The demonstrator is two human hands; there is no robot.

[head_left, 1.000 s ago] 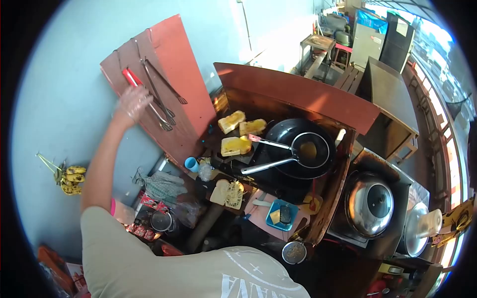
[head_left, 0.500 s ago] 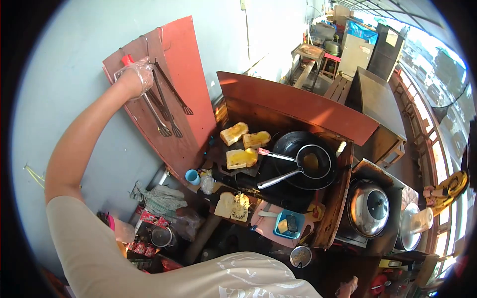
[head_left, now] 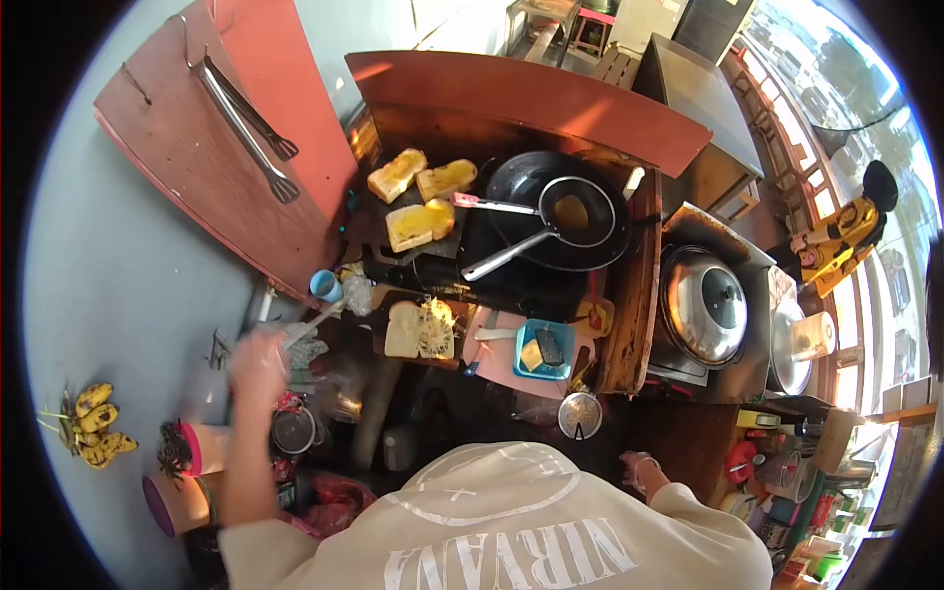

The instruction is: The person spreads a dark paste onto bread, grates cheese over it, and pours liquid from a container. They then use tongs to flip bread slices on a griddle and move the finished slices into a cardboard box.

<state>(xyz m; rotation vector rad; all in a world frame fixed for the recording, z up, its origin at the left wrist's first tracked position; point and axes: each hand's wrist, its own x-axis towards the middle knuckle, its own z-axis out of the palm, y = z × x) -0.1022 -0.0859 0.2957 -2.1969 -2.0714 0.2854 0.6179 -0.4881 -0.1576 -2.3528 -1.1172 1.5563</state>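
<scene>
My left hand (head_left: pixel 261 367), in a clear plastic glove and smeared by motion, is closed around a long pale utensil (head_left: pixel 313 324). The utensil's far end points toward the blue cup (head_left: pixel 325 286); its exact kind is unclear. My right hand (head_left: pixel 641 468), also gloved, hangs low at the right, fingers apart with nothing visible in it. Three yellow-topped bread slices (head_left: pixel 419 225) lie on the griddle. A slice with shredded topping (head_left: pixel 420 329) rests on a wooden board. On a pink board stands a blue tub (head_left: pixel 545 349) holding a yellow block and a dark piece.
Pans (head_left: pixel 573 212) sit on the stove behind a red metal guard (head_left: pixel 531 98). A large lidded pot (head_left: pixel 704 302) is at the right. Tongs (head_left: pixel 241 130) hang on the reddish panel. A strainer (head_left: pixel 580 415), bananas (head_left: pixel 95 418) and a person (head_left: pixel 841 239) are also visible.
My left hand has come down from the hanging utensils with one in its grip. The view has tilted downward, and more of my right arm shows.
</scene>
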